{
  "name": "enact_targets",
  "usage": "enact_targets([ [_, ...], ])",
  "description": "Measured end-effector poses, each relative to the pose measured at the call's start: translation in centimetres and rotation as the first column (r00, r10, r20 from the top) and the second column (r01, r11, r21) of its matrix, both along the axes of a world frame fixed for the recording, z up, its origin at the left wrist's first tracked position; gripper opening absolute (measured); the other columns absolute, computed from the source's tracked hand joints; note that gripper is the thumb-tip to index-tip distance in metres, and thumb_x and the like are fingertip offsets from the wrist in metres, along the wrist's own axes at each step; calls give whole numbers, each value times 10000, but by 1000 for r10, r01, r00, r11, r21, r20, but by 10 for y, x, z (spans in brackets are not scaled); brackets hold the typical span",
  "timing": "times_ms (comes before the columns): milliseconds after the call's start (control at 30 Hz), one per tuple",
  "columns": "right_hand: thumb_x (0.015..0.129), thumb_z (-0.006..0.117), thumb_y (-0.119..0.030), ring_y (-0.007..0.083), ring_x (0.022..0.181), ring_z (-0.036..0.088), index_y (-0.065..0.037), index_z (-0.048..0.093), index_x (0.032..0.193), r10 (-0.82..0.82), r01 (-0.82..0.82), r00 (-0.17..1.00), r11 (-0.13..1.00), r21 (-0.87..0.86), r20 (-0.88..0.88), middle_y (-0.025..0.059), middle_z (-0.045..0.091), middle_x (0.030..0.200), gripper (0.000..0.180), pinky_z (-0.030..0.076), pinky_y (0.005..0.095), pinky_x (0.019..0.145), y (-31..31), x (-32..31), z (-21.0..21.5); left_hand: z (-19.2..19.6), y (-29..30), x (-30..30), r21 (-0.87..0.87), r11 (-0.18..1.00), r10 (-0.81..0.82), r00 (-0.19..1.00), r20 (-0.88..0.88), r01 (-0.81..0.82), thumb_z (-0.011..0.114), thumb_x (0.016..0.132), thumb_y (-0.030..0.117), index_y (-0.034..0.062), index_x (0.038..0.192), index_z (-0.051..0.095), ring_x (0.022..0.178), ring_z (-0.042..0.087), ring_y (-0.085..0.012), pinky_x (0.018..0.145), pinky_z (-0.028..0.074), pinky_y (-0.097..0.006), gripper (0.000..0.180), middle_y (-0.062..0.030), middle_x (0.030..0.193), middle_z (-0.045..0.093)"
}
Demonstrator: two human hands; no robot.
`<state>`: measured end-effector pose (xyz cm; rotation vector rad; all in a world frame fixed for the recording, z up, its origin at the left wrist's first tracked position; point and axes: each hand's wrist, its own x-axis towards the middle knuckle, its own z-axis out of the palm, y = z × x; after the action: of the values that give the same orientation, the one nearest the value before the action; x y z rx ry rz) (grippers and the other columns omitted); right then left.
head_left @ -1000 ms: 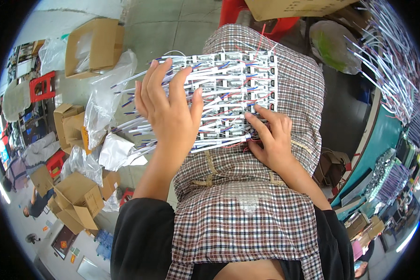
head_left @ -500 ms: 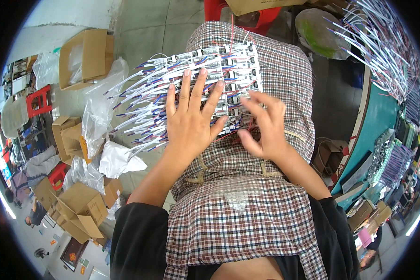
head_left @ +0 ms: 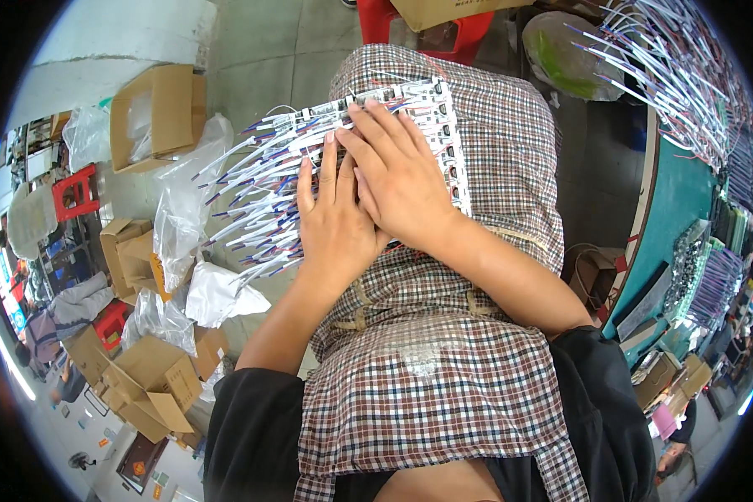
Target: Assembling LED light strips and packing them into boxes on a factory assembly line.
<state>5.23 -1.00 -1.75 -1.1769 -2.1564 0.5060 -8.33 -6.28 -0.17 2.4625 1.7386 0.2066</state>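
Note:
Across my lap, on the checked apron (head_left: 510,142), lies a white panel of small circuit boards (head_left: 453,159). Many white, blue and red wires (head_left: 259,184) run over it and stick out past its left side. My left hand (head_left: 339,222) rests flat on the wires, fingers stretched out. My right hand (head_left: 406,180) also lies flat, partly over the left one, with its fingertips on the wires near the panel's far edge. Neither hand grips anything that I can see. Both hide the middle of the panel.
At the right, a green table (head_left: 665,217) bears a big pile of wires (head_left: 686,92) and a bundle of purple wires (head_left: 715,284). Cardboard boxes (head_left: 155,117) and plastic bags (head_left: 180,217) lie on the floor at the left. A red stool (head_left: 468,38) stands ahead.
My right hand has moved left from above the panel's right part, flattened, and come down partly over my left hand. The left hand stays about where it was.

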Motion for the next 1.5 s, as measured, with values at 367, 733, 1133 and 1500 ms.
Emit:
enact_targets([
  [367, 862, 640, -224, 376, 1449, 372, -47, 492, 1432, 154, -158, 985, 986, -56, -74, 204, 427, 1527, 615, 251, 575, 1188, -6, -4, 4, 3, 2, 4, -46, 997, 66, 998, 9, -65, 616, 905, 386, 72, 1526, 415, 1507, 252, -357, 1201, 142, -573, 725, -188, 1602, 339],
  [733, 853, 673, -209, 405, 1392, 419, 0, 578, 1303, -103, 103, 995, 995, 12, -3, 206, 518, 1430, 505, 315, 567, 1142, 7, 9, 8, 10, 6, 4, 16, 999, 27, 999, 23, -27, 727, 810, 417, 141, 1412, 548, 1507, 273, -368, 1179, 186, -600, 686, -144, 1609, 347],
  [1133, 779, 759, -152, 389, 1260, 521, -56, 621, 1221, -430, 449, 893, 837, 312, -133, 223, 547, 1340, 473, 400, 530, 1067, 43, 131, 95, 1, 6, -3, 31, 998, -57, 997, -60, 59, 670, 865, 358, 117, 1499, 446, 1504, 235, -427, 1170, 189, -633, 715, -197, 1619, 300],
  [1500, 775, 644, -102, 383, 1263, 541, -45, 550, 1358, -906, 717, 417, 281, 638, -69, 160, 563, 1399, 593, 450, 457, 1054, 162, 402, 142, -7, 6, -4, 36, 996, -75, 997, -32, 76, 695, 846, 345, 96, 1465, 459, 1495, 234, -455, 1162, 187, -652, 708, -227, 1610, 294],
])
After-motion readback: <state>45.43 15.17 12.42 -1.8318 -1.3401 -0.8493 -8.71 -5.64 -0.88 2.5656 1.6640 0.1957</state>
